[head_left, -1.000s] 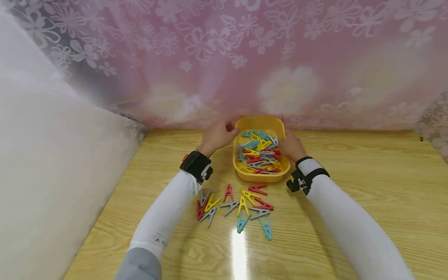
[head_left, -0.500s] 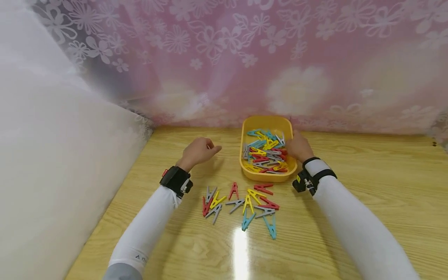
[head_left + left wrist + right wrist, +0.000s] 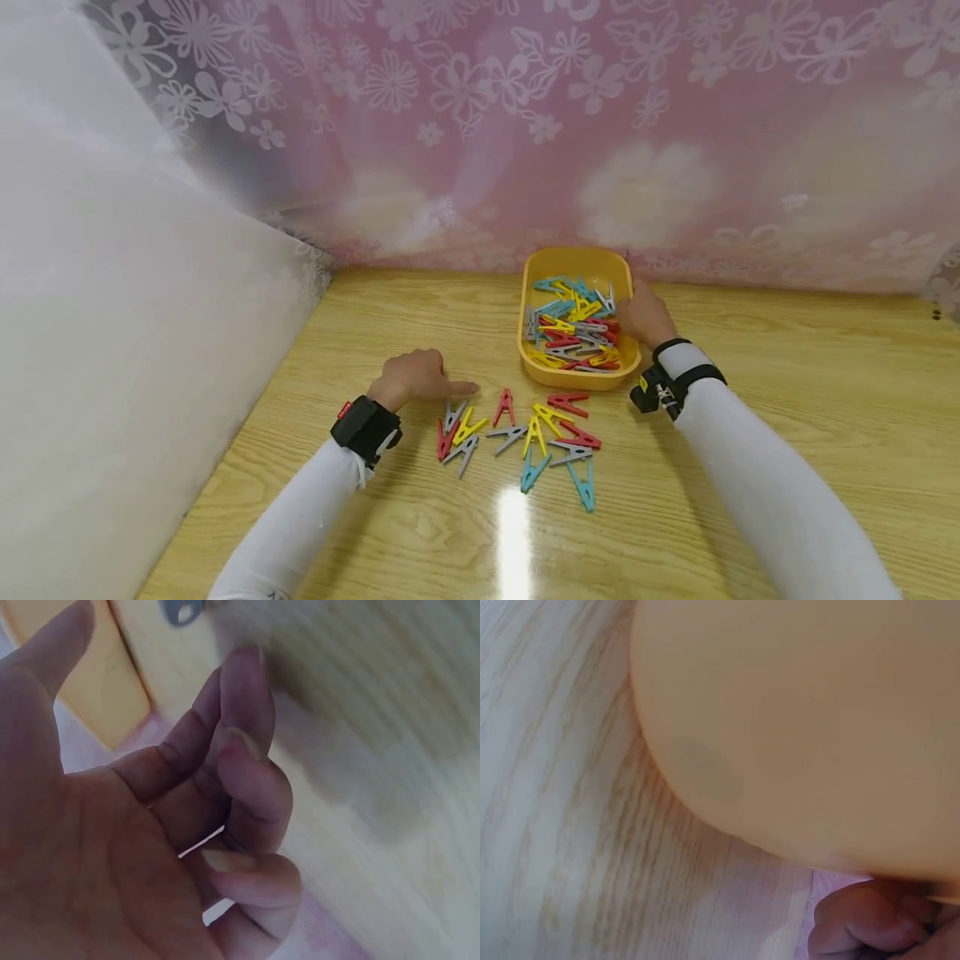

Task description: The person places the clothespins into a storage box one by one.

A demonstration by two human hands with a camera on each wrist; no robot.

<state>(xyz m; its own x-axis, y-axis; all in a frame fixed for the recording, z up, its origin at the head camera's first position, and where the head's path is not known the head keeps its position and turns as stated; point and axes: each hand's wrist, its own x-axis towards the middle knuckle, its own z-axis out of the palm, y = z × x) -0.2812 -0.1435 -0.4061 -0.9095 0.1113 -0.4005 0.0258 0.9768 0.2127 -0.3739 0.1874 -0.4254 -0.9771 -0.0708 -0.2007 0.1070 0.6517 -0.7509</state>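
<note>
The right hand (image 3: 647,315) grips the yellow tub (image 3: 581,381) at its 3 o'clock rim, clothespins (image 3: 577,315) heaped inside. 13 loose clothespins (image 3: 534,425) lie at the tub's 7 o'clock; the left hand (image 3: 416,377), fingers slackly bent, holds nothing near them.

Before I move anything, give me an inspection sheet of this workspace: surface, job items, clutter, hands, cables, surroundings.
Surface: wood-grain table, bright glare streak toward the person.
Job items: yellow tub holding mixed-color pegs; loose pegs in red, yellow, grey and blue lie in front of it.
Clutter: nothing seen besides these.
Left hand: beside the loose pegs, fingers loosely bent, nothing seen in its grasp.
Right hand: grips the tub's right side.
Cables: nothing seen.
Surroundings: pink floral cloth behind, white surface on the left.
</note>
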